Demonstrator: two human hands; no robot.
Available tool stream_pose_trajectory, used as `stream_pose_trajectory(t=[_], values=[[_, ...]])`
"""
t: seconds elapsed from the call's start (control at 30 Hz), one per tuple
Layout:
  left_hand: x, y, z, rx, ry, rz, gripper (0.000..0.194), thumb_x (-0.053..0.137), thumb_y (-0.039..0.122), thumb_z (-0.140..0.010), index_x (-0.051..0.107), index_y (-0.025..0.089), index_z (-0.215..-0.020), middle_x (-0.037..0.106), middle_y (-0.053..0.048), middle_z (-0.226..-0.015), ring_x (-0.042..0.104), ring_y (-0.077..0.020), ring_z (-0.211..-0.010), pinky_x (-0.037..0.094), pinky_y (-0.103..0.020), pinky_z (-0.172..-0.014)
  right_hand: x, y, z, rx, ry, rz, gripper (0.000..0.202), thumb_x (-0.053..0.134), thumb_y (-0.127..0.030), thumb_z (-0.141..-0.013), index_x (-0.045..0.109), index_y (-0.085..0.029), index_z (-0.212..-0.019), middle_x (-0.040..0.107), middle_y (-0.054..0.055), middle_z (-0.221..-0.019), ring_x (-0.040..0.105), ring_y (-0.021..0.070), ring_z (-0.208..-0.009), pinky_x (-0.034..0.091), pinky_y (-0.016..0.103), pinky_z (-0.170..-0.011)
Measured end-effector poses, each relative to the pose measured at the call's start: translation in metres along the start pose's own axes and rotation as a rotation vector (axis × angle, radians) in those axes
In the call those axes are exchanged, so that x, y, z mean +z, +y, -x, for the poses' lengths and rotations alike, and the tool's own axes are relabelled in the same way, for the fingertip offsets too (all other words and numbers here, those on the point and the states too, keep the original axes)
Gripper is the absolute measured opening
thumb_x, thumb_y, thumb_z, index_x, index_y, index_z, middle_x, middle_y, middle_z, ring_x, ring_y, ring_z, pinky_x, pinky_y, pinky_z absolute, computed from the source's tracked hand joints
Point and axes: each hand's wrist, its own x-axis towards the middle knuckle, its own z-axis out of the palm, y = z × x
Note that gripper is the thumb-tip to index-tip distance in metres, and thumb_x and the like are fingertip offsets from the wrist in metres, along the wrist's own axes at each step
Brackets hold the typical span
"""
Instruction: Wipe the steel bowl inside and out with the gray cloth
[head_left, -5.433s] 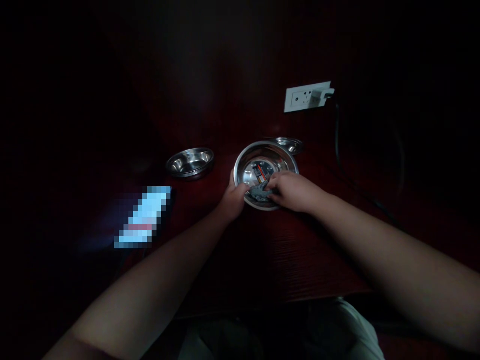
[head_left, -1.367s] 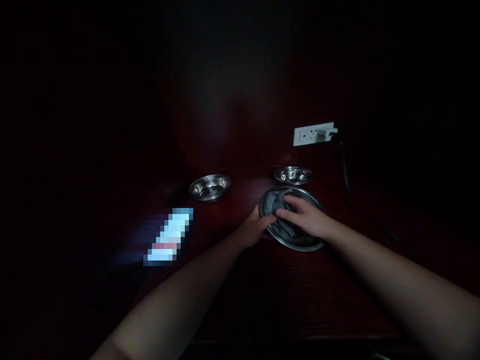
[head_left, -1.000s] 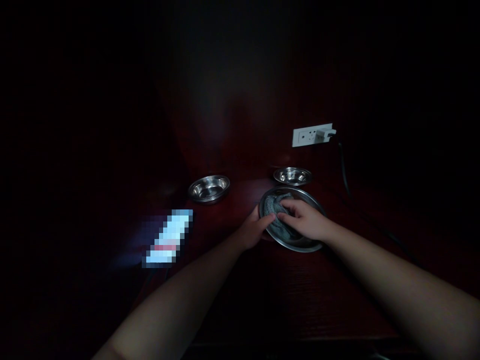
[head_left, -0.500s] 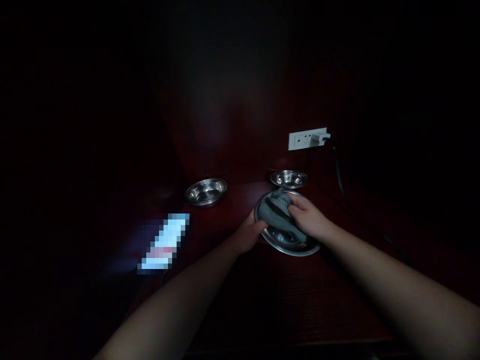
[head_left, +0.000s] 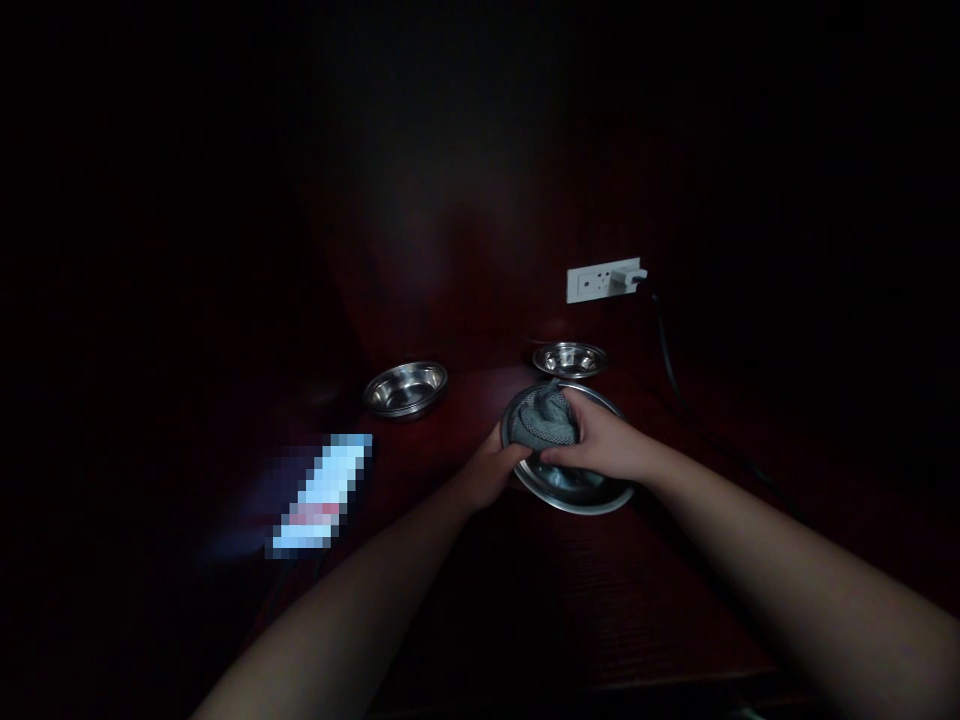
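Cloth pinched in angled right hand's grip, left hand clasping bowl rim.

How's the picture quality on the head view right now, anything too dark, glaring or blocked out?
Head view: dim overall, outer areas nearly black; bright glints on the left bowl and far bowl; the phone-like screen is bright and pixelated, so unreadable; the cloth shows its weave, but its lower part is lost in shadow.

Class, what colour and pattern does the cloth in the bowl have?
The cloth is grey-green with a pale mesh-like pattern, best seen in the head view.
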Motion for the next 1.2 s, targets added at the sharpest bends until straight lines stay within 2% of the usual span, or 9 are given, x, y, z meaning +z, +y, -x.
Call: stream_pose_trajectory(t=[0.17,0.33,0.43,0.57,0.67,0.77,0.93,1.03,1.2], values=[[-0.003,-0.003,-0.002,0.01,-0.04,0.029,0.06,0.062,0.028,-0.073,0.041,0.02,-0.128,0.063,-0.009,-0.108,0.062,-0.021,-0.087,0.05,-0.034,-0.074,-0.003,-0.005,-0.002,0.083,-0.034,-0.236,0.026,0.06,-0.03,-0.075,0.052,-0.018,-0.097,0.064,0.004,-0.088,0.061,0.02,-0.079,0.05,0.037,-0.073],[-0.004,-0.003,-0.001,-0.015,-0.025,-0.007,0.056,0.062,0.029,-0.074,0.042,0.019,-0.125,0.06,-0.01,-0.112,0.061,-0.0212,-0.088,0.05,-0.034,-0.073,-0.004,-0.005,-0.005,0.193,-0.033,-0.311,0.016,0.047,-0.031,-0.082,0.053,-0.019,-0.09,0.061,0.002,-0.077,0.058,0.0175,-0.069,0.048,0.033,-0.066],[-0.002,-0.001,0.0,-0.022,-0.013,-0.007,0.058,0.06,0.03,-0.075,0.04,0.019,-0.128,0.061,-0.01,-0.11,0.061,-0.0215,-0.086,0.05,-0.034,-0.07,-0.007,-0.001,-0.006,0.078,0.196,-0.03,0.009,0.047,-0.026,-0.08,0.051,-0.02,-0.085,0.057,0.001,-0.074,0.055,0.0176,-0.07,0.044,0.032,-0.066],[0.002,0.001,0.001,-0.011,-0.02,-0.008,0.061,0.059,0.029,-0.075,0.038,0.022,-0.132,0.061,-0.01,-0.11,0.061,-0.0218,-0.085,0.05,-0.034,-0.068,-0.018,-0.006,-0.001,-0.041,0.707,0.27,0.02,0.053,-0.018,-0.072,0.047,-0.021,-0.091,0.052,0.0,-0.073,0.048,0.0158,-0.06,0.039,0.03,-0.057],[0.004,0.002,0.001,-0.001,-0.025,0.007,0.063,0.06,0.03,-0.077,0.037,0.024,-0.135,0.061,-0.01,-0.114,0.061,-0.0231,-0.089,0.051,-0.036,-0.071,-0.023,-0.016,0.004,-0.189,0.851,0.411,0.021,0.057,-0.016,-0.067,0.047,-0.022,-0.084,0.052,0.003,-0.076,0.051,0.0191,-0.069,0.04,0.032,-0.062],[0.004,0.001,0.001,0.042,-0.017,0.049,0.057,0.058,0.038,-0.081,0.041,0.024,-0.133,0.061,-0.011,-0.117,0.061,-0.0238,-0.094,0.051,-0.037,-0.078,-0.018,-0.022,0.005,-0.354,0.49,0.54,0.012,0.056,-0.015,-0.07,0.046,-0.022,-0.07,0.054,0.005,-0.078,0.053,0.0223,-0.079,0.042,0.034,-0.07],[0.001,-0.004,-0.003,0.003,0.046,0.104,0.057,0.051,0.052,-0.083,0.041,0.025,-0.133,0.061,-0.011,-0.119,0.063,-0.0256,-0.095,0.053,-0.043,-0.077,0.001,-0.021,0.007,-0.253,-0.1,0.557,0.012,0.052,-0.027,-0.084,0.057,-0.018,-0.08,0.061,0.006,-0.084,0.057,0.0191,-0.078,0.043,0.032,-0.073],[-0.001,-0.006,-0.007,-0.025,0.107,0.122,0.058,0.049,0.055,-0.083,0.041,0.025,-0.133,0.06,-0.012,-0.12,0.064,-0.0259,-0.094,0.054,-0.045,-0.075,0.006,-0.019,0.01,-0.202,-0.227,0.579,0.025,0.047,-0.035,-0.089,0.062,-0.016,-0.087,0.064,0.009,-0.088,0.059,0.0203,-0.079,0.043,0.034,-0.075],[0.0,-0.005,-0.01,-0.042,0.215,0.179,0.062,0.049,0.058,-0.081,0.041,0.025,-0.133,0.058,-0.013,-0.126,0.064,-0.0289,-0.097,0.056,-0.044,-0.07,0.01,-0.023,0.013,-0.171,-0.283,0.538,0.029,0.047,-0.038,-0.09,0.063,-0.016,-0.081,0.065,0.01,-0.082,0.059,0.0193,-0.075,0.043,0.032,-0.071]])
